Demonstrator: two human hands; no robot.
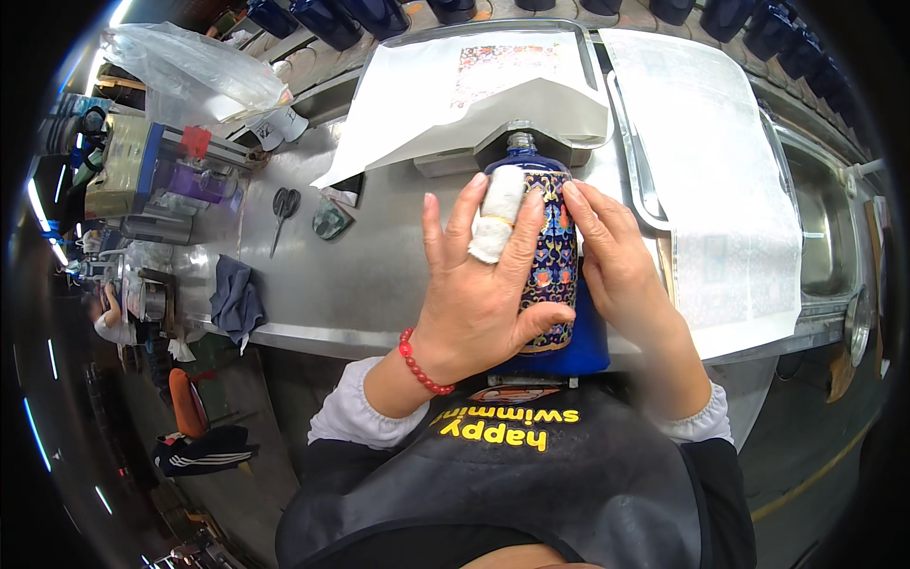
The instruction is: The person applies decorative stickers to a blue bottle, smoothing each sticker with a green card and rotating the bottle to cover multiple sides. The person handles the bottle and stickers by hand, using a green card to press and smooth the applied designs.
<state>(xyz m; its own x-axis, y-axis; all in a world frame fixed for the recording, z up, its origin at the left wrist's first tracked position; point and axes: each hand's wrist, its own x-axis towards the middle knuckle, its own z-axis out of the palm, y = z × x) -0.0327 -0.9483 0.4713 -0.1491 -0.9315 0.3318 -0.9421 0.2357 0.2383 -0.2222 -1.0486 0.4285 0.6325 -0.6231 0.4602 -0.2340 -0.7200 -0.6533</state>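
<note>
A dark blue bottle [547, 256] with a colourful floral pattern lies with its neck pointing away from me, over a blue pad [590, 332]. My left hand [479, 303] rests over its left side, fingers spread and thumb laid across the lower part. One of its fingers is wrapped in white cloth [502, 204] bound with a yellow band. My right hand [621, 256] lies along the right side, fingers stretched out with the tips touching the pattern's edge. Part of the pattern is hidden beneath my hands.
Beyond the bottle a tray holds white sheets [417, 109] and a patterned print [507, 71]. More sheets [720, 190] cover the right, near a metal sink [825, 223]. Scissors [282, 213], a green piece [330, 218] and a grey cloth [235, 296] lie left. Several blue bottles [327, 21] line the back.
</note>
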